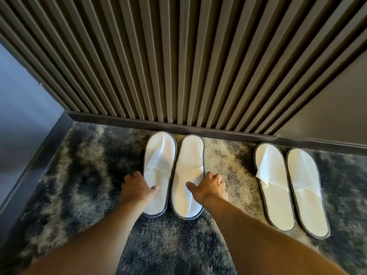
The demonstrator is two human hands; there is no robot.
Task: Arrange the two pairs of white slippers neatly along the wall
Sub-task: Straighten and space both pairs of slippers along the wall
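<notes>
Two pairs of white slippers with grey edging lie flat on the carpet, toes toward the slatted wall [178, 66]. The left pair is a left slipper [158, 155] and a right slipper [188, 165], side by side and nearly touching. My left hand [137, 186] grips the outer edge of the left slipper, thumb on top. My right hand [208, 185] grips the outer edge of the right slipper, thumb on its sole. The second pair [288, 185] lies to the right, angled slightly, untouched.
A dark baseboard [218, 133] runs along the foot of the wall. A grey wall [23, 108] closes the corner on the left. A mottled grey carpet [89, 165] covers the floor, with open carpet between the two pairs.
</notes>
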